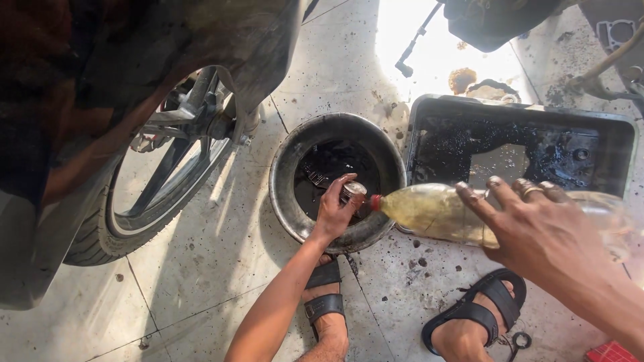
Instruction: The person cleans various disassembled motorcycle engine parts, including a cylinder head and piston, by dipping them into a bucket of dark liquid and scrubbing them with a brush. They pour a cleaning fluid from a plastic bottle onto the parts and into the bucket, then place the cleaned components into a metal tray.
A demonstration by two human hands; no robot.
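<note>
My left hand (335, 208) holds a small round metal part (353, 191) over a dark round basin (288, 167) with black oily liquid and some parts in it. My right hand (537, 224) grips a clear plastic bottle (429, 211) of yellowish liquid, tipped on its side. The bottle's red neck (376, 201) points at the metal part, almost touching it. Rings sit on two fingers of the right hand.
A motorcycle wheel (161, 174) and its body stand at the left. A black rectangular tray (624, 134) with oily residue lies at the right behind the bottle. My sandalled feet (325, 315) rest on the stained tile floor. A cable end (404, 67) hangs at the top.
</note>
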